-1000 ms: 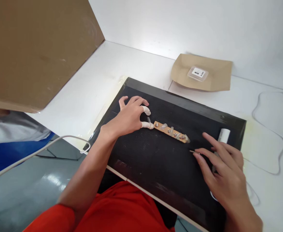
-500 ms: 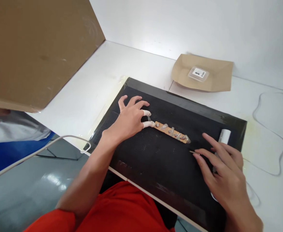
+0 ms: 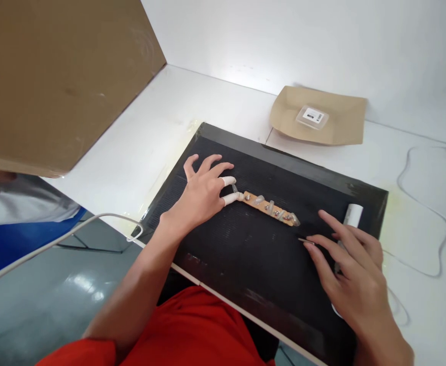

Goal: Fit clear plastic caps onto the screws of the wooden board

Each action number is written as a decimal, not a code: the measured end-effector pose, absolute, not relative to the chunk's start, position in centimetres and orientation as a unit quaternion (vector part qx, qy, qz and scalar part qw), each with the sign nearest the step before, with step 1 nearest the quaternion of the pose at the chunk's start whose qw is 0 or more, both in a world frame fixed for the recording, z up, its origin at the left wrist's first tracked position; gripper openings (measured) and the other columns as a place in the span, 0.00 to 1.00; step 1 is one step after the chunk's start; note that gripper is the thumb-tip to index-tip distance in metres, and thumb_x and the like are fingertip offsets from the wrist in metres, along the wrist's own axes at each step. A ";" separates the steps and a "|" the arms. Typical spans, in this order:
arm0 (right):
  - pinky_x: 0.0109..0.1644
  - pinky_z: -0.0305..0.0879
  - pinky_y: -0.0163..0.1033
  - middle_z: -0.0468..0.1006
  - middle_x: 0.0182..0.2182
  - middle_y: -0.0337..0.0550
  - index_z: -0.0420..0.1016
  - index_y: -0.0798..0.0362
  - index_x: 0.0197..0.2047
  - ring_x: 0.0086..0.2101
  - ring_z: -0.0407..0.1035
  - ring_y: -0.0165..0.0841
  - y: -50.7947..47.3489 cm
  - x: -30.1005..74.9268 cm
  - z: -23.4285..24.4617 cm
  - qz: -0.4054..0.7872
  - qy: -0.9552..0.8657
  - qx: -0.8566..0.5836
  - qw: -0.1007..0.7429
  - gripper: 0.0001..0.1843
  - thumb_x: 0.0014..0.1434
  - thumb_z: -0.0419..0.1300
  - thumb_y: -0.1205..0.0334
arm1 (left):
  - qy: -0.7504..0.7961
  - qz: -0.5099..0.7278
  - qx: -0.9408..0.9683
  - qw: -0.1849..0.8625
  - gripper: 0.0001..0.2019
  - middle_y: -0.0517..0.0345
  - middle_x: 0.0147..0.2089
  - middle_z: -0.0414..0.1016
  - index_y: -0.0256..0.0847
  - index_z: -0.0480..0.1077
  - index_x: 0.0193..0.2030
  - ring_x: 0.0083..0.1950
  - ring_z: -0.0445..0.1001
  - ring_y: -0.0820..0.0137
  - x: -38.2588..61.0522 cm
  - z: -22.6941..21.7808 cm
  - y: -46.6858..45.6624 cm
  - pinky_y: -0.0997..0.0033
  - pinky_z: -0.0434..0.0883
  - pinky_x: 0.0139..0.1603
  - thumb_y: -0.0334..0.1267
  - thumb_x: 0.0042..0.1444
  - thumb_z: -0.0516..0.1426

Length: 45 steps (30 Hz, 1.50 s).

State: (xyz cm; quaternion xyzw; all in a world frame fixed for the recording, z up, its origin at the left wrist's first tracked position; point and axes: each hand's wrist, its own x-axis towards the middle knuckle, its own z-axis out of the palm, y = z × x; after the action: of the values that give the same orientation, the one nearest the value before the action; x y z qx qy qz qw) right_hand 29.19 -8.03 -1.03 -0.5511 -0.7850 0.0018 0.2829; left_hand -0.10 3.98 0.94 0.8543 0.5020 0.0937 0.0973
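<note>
A narrow orange-brown strip (image 3: 263, 206) lies on a black mat (image 3: 242, 254), carrying several clear tube-like pieces and small shiny metal bits. At its left end is my left hand (image 3: 203, 190), its thumb and index finger in white finger covers. The thumb touches that end, and the two fingertips close round it with a small clear piece (image 3: 234, 188) between them; the other fingers are spread. My right hand (image 3: 354, 269), right of the strip and apart from it, pinches a thin pointed stick-like thing (image 3: 303, 240) between thumb and index finger. Its exact kind is too small to tell.
Partly behind my right hand is a white cylinder (image 3: 353, 215). A brown paper tray (image 3: 345, 119) at the back holds a clear labelled box (image 3: 313, 117). A thin cable (image 3: 442, 218) lies at right, a pale cable (image 3: 104, 215) at left. A brown panel (image 3: 66, 76) stands at left.
My left hand has shifted very slightly left and down at the strip's end. My right hand and the thin thing it pinches have hardly moved.
</note>
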 end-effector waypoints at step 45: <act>0.57 0.70 0.54 0.77 0.60 0.60 0.77 0.57 0.46 0.51 0.72 0.46 -7.9 29.0 -0.8 0.004 -0.793 -0.539 0.284 0.11 0.60 0.69 0.73 | 0.564 0.180 0.806 0.015 0.07 0.47 0.61 0.80 0.41 0.78 0.44 0.69 0.71 0.44 1.7 -0.4 0.3 0.32 0.55 0.66 0.41 0.64 0.64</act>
State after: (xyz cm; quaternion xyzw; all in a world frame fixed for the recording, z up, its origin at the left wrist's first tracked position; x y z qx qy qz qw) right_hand 29.01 -7.91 -0.78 -0.5393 -0.7930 0.0042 0.2835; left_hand 1.69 0.29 -0.40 0.8055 0.5642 0.1804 0.0149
